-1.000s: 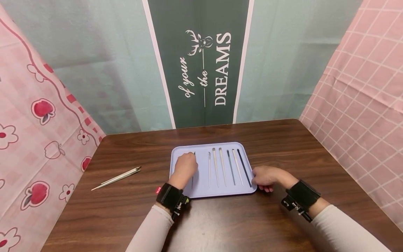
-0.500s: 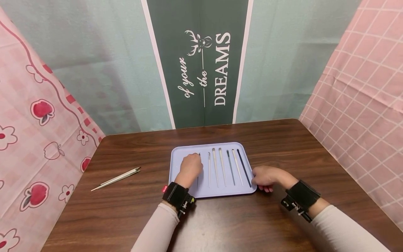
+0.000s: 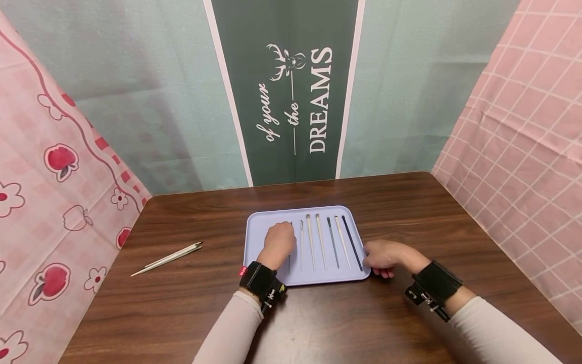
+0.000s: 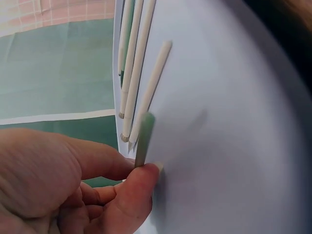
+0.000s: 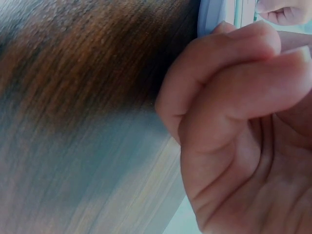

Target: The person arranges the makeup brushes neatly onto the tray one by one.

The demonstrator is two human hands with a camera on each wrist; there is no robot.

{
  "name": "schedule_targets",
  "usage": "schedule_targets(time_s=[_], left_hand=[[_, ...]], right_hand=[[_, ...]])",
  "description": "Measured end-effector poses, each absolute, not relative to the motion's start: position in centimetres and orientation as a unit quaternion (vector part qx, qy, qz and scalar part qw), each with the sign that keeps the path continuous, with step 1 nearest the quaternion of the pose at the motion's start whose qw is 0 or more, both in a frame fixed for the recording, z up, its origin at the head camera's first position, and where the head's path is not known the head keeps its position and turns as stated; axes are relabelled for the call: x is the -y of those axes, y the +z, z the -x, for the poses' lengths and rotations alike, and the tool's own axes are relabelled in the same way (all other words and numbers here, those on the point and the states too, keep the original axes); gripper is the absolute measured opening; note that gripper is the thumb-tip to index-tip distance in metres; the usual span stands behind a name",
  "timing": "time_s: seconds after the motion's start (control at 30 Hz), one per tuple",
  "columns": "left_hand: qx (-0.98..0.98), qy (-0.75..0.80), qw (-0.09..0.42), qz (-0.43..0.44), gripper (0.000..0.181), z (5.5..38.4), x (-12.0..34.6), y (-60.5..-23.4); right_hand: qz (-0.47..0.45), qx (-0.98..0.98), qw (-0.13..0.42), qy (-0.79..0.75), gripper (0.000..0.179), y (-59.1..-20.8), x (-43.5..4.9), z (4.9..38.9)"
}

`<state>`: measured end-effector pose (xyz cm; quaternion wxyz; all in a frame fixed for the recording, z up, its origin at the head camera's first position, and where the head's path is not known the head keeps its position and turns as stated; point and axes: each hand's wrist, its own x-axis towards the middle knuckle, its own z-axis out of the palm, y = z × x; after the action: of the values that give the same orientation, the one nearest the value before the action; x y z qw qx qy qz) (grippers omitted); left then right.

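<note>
Over the left part of the lavender tray (image 3: 258, 235), my left hand (image 3: 279, 240) pinches a makeup brush with a green handle (image 4: 145, 139) between thumb and index finger. The brush's head end is mostly hidden behind the fingers. Just right of it lies a thin pale makeup brush (image 3: 302, 247), part of a row of several brushes lengthwise on the tray. A dark brush (image 3: 352, 242) ends the row at the right. My right hand (image 3: 382, 257), fingers curled, holds the tray's right edge near its front corner.
Pale brushes (image 3: 168, 259) lie together on the brown wooden table (image 3: 136, 313) left of the tray. Curtains with apple and flower prints (image 3: 59, 156) hang at the left, a pink checked cloth (image 3: 523, 141) at the right. A green cloth with lettering (image 3: 291, 167) hangs behind.
My left hand has shifted a little to the right with the green brush, closer to the row. The right hand and the tray have stayed in place.
</note>
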<state>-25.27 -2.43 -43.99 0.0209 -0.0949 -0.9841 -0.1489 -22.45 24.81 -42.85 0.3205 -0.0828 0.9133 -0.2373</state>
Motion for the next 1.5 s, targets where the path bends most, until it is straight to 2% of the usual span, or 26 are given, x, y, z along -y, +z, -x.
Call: schedule_targets(time_s=[0.9, 1.23, 1.5], left_hand=[[0.986, -0.145, -0.017, 0.076, 0.014, 25.60, 2.03, -43.92], [0.986, -0.139, -0.002, 0.088, 0.014, 25.31, 1.89, -43.95], [0.987, -0.147, -0.015, 0.070, 0.014, 25.32, 1.77, -44.00]], right_hand=[[0.098, -0.912, 0.325, -0.229, 0.006, -42.45, -24.74, 22.58], [0.100, -0.918, 0.312, -0.225, 0.005, -42.53, -24.73, 22.45], [0.097, -0.917, 0.312, -0.228, 0.006, -42.61, -24.77, 22.34]])
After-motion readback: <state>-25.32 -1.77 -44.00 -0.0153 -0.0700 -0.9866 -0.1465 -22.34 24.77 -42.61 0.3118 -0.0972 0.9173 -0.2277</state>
